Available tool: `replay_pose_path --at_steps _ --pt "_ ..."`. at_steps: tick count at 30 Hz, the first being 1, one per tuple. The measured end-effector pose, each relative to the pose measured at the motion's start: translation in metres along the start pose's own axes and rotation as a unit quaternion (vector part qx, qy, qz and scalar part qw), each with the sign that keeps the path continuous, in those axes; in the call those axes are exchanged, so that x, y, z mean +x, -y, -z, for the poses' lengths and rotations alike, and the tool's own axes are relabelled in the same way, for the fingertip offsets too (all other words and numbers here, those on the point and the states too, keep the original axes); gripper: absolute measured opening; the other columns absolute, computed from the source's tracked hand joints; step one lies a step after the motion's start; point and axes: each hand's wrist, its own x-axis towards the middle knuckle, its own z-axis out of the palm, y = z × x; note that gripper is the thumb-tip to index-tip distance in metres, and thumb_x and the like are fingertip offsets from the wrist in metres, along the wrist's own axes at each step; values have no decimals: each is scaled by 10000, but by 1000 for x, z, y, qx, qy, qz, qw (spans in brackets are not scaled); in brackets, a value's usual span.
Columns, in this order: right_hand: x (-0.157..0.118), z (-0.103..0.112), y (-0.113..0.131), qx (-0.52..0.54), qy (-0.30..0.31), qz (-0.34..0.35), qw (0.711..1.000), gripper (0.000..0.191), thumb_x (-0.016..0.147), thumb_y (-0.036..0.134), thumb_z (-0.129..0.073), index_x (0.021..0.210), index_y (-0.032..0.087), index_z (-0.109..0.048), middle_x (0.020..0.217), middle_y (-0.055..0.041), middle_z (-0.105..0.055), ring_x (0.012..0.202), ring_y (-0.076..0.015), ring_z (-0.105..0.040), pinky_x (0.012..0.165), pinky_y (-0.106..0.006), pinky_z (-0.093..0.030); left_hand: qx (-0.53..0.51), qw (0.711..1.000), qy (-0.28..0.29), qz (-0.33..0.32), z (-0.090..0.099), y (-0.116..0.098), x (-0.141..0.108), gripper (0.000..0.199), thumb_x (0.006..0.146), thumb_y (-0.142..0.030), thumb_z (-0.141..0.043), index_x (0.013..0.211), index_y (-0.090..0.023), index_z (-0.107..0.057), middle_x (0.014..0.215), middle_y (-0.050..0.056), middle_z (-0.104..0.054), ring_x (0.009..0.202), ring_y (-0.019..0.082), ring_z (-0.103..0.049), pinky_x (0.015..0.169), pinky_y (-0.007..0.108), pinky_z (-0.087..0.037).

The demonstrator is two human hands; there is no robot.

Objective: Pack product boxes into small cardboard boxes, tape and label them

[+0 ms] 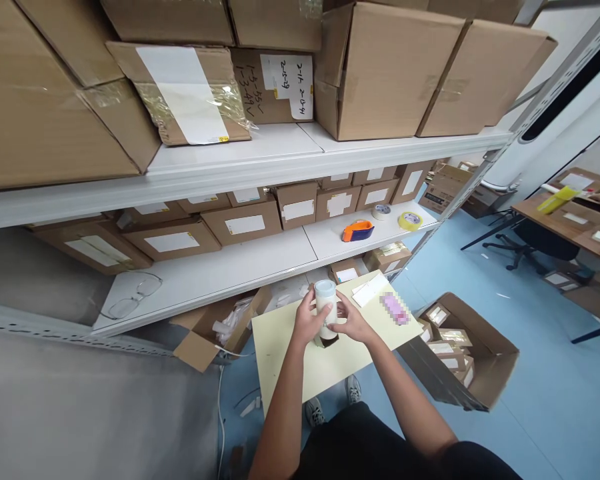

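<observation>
Far left of the grip, eyeglasses (124,309) lie on a shelf (260,261); nearer on that side sits an open carton (199,351). The left hand (307,325) curls closed around the left side of a white container (329,329), nearly upright over the table (280,357); the right hand (356,324) closes on its right side. Just right of the grip lie white cards (370,289), then a blurred pink item (395,308); farther right, a big carton (490,373) holds small boxes (453,337).
</observation>
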Motion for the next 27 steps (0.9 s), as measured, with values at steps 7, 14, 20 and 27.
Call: replay_pose_path --at_steps 7,14,20,27 --pt "-5 -9 0 -14 -34 -6 999 1201 672 351 -905 1645 311 -203 1233 -69 -632 1165 -256 -623 1082 -470 -475 -30 999 -7 30 -1 -16 7 728 722 -338 -855 1387 -219 -584 1269 108 -713 1129 262 -694 967 387 -567" --pt "-9 -11 2 -7 -54 -9 999 1253 665 380 -904 1655 307 -141 1160 -55 -675 1041 -264 -674 944 -445 -550 -76 995 16 57 1 -7 15 962 722 -402 -886 1554 -272 -420 1400 126 -641 1206 274 -658 943 377 -587" --pt "-10 -13 10 7 -19 -16 1000 1188 716 381 -850 1659 301 -131 1202 -73 -656 1033 -254 -664 947 -442 -542 -107 992 -7 66 3 -7 22 1068 705 -385 -906 1601 -240 -344 1260 127 -714 1117 262 -700 972 398 -574" --pt "-10 -16 7 -89 -114 -9 989 1258 646 390 -904 1656 309 -157 1168 -50 -609 1021 -244 -627 952 -433 -536 -72 994 -22 78 4 -9 25 1065 692 -365 -919 1592 -246 -361 1362 140 -659 1224 276 -644 996 394 -561"
